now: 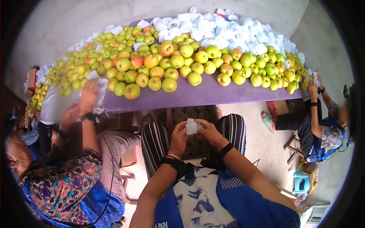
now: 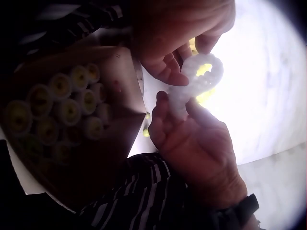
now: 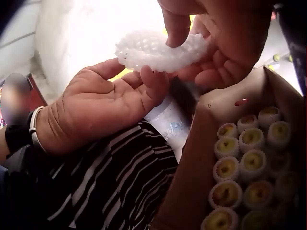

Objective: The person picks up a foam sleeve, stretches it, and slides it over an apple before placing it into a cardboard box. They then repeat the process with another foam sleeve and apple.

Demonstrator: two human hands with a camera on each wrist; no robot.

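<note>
Head view, looking down at a seated person's lap: one white foam net (image 1: 192, 126) is held above the striped knees, directly between the left hand (image 1: 178, 138) and the right hand (image 1: 211, 133). Neither hand is nearer, since both grasp it, the left at one end and the right at the other. From the right wrist, its long axis runs crosswise from hand to hand; from the left wrist, its opening shows as a loop with yellow behind it. What looks like the key relation is vertical and forward: the purple-covered desk (image 1: 205, 93) stands just beyond the hands, while one cardboard box (image 3: 192, 167) sits below them. Counting, there are two hands, one held net and one box; inside the box at least ten wrapped apples (image 3: 227, 167) show clearly, with more in shadow, so the total cannot be told. Loose apples (image 1: 176, 61), green-yellow with some red, cover the desk in numbers too great to count, as does the heap of spare nets (image 1: 228, 34) behind them.
</note>
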